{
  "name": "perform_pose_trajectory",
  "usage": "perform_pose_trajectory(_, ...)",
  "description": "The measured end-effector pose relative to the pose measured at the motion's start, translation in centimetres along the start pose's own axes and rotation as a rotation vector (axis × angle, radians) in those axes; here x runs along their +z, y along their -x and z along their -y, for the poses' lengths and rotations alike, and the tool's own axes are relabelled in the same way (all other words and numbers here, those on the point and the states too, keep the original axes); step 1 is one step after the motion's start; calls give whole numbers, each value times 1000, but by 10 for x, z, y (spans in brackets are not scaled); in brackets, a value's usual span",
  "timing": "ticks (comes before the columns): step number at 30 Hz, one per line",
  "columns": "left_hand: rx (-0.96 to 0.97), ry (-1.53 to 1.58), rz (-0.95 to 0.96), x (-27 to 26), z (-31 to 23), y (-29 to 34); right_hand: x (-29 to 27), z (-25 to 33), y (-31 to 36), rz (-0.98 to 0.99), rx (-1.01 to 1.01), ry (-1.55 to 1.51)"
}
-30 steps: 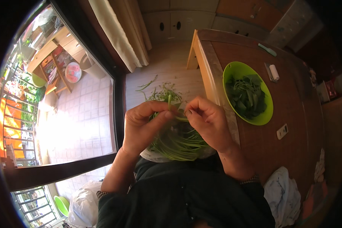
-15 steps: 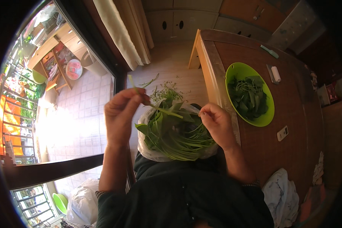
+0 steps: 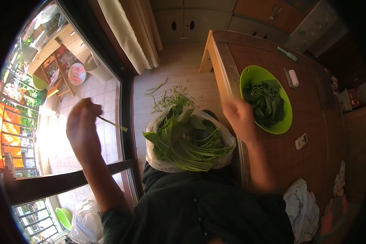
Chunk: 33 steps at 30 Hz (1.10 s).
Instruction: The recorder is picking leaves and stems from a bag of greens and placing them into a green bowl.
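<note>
My left hand (image 3: 84,130) is raised out to the left, pinching a thin green stem (image 3: 113,123) whose end sticks out to the right. Slightly blurred, my right hand (image 3: 240,120) is at the table's left edge, beside the bowl. Its fingers look curled closed, and whatever they hold is hidden. Between my hands, a white plastic bag (image 3: 158,160) rests open on my lap, full of leafy greens (image 3: 187,142) with long stems. On the table, a lime-green bowl (image 3: 281,129) holds dark green leaves (image 3: 268,103).
Stem scraps (image 3: 175,99) litter the floor beyond the bag. On the brown table (image 3: 268,162) are a white remote control (image 3: 301,141), a white roll (image 3: 293,78), a green-handled tool (image 3: 286,53) and a cloth (image 3: 301,209). A dark door frame (image 3: 128,122) stands close on the left.
My left hand has swung left, away from the bag, with the stem. My right hand has moved up and right toward the bowl. A loose stem now lies on the floor beyond the bag.
</note>
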State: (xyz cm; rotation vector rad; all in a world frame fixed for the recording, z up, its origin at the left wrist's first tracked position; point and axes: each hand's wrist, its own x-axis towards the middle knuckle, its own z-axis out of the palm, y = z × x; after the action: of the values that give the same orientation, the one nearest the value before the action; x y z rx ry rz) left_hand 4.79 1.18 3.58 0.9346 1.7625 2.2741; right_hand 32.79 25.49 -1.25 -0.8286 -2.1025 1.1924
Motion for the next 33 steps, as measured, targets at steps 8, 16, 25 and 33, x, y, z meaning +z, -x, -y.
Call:
perform_pose_trajectory(8, -318, -94, 500, 63, 6, 43, 27, 37, -68, 45, -209, -59)
perform_pose_trajectory(16, -51, -443, 577, 78, 6, 44, 35, 68, -32, 412, -71, -202)
perform_pose_trajectory(25, 201, -605, 594, 81, 17, 45, 30, 67, -20, 467, -90, -228)
perform_pose_trajectory(33, 320, -690, 567, 82, 16, 46, 35, 61, -17, 450, -100, -263)
